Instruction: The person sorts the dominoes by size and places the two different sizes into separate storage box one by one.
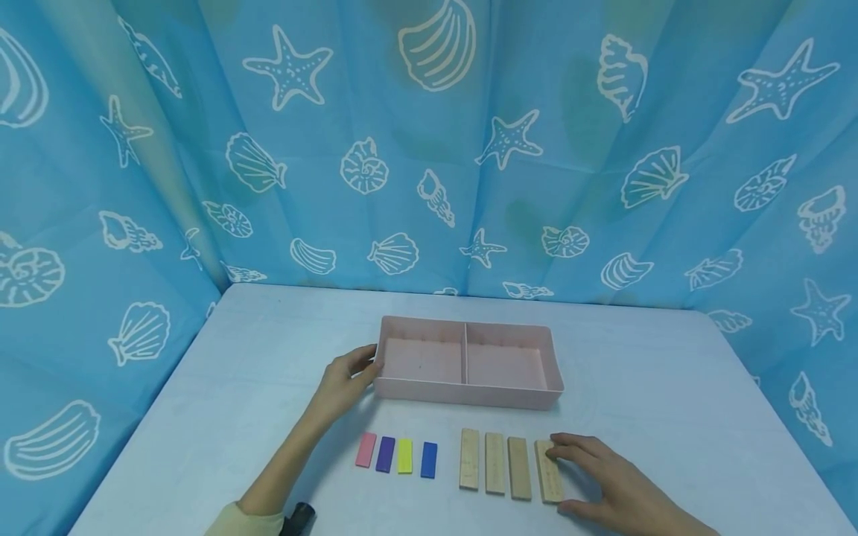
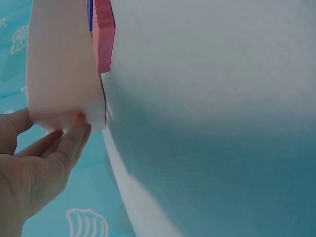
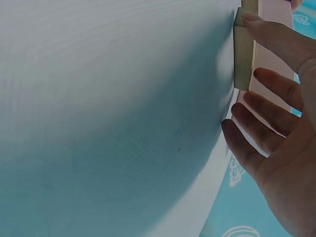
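A pale pink two-compartment tray (image 1: 469, 394) stands at the middle of the table. My left hand (image 1: 345, 380) holds its left end, thumb over the rim and fingertips against the outer end wall (image 2: 64, 101). My right hand (image 1: 613, 484) spreads around the rightmost wooden block (image 1: 550, 476), which lies flat at the end of a row of several such blocks (image 1: 494, 463). In the right wrist view, the thumb touches the end of this block (image 3: 243, 59), while the other fingers (image 3: 252, 126) extend loosely apart.
Left of the wooden blocks lie small pink (image 1: 365, 450), purple (image 1: 385, 454), yellow (image 1: 405, 455) and blue (image 1: 429, 460) blocks. A white cloth covers the table (image 1: 268, 335). Blue curtains with shells and starfish (image 1: 436, 149) hang behind it and at both sides.
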`<state>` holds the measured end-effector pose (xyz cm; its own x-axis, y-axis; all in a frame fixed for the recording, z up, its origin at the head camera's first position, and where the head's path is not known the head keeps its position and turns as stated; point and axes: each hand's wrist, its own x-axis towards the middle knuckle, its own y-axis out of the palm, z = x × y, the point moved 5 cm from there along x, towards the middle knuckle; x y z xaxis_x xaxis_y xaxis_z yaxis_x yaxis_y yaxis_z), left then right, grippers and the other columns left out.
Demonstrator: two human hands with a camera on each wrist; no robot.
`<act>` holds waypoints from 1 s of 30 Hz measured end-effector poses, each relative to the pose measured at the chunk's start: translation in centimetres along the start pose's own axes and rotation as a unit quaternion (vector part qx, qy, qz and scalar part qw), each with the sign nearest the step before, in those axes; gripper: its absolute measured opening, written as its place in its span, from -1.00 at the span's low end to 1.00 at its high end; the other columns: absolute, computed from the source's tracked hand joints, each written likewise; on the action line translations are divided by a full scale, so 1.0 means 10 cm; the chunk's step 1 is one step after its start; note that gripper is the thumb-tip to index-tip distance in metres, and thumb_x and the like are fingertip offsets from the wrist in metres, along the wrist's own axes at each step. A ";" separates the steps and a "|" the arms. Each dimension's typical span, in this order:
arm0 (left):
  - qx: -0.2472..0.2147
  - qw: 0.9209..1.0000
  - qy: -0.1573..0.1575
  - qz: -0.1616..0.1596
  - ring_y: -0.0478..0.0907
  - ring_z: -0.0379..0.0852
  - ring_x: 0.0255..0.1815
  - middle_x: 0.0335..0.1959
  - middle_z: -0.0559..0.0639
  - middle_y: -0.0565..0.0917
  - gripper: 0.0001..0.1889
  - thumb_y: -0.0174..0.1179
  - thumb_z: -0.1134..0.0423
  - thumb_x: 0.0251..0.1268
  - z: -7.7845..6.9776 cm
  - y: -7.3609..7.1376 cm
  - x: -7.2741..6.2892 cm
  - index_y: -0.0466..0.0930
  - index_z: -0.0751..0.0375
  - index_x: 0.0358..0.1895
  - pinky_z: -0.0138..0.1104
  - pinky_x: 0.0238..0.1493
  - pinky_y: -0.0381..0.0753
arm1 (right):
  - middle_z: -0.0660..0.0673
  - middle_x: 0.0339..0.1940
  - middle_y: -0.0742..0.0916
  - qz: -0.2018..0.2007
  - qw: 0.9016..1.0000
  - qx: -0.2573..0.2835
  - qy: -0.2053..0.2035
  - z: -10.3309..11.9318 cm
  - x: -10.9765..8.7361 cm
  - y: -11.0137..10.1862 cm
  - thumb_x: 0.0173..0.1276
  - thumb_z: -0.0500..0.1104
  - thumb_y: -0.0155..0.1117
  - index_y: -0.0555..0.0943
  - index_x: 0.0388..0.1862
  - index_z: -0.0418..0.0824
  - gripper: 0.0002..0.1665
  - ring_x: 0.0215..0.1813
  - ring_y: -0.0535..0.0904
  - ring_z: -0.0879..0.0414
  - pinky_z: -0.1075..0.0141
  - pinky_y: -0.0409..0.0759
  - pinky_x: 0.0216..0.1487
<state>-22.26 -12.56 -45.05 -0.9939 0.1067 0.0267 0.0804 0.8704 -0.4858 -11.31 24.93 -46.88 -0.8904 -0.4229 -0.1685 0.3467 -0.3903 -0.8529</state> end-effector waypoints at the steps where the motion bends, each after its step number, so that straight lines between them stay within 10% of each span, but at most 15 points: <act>1: -0.004 1.000 0.001 0.000 0.45 0.25 0.30 0.31 0.31 0.49 -0.52 0.11 0.23 0.50 0.00 0.00 0.00 0.39 0.43 0.35 0.00 0.22 0.52 | -0.04 0.38 0.48 0.002 1.000 0.005 0.001 0.00 0.00 0.01 0.06 0.40 0.42 0.53 0.24 0.07 -0.18 0.39 0.39 -0.14 -0.11 0.45 0.29; 30: -0.034 0.999 -0.002 -0.004 0.41 0.21 0.35 0.33 0.30 0.47 -0.51 0.08 0.24 0.52 0.03 0.05 0.02 0.35 0.45 0.38 -0.03 0.25 0.48 | -0.07 0.41 0.46 0.004 0.997 0.074 -0.012 -0.02 0.02 0.07 0.16 0.33 0.40 0.54 0.22 0.00 -0.27 0.41 0.35 -0.23 -0.17 0.39 0.31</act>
<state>-22.44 -12.27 -45.51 -0.9948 0.0979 0.0276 0.0770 0.9021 -0.4246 -11.31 24.68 -47.62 -0.8812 -0.4443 -0.1616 0.3948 -0.5034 -0.7686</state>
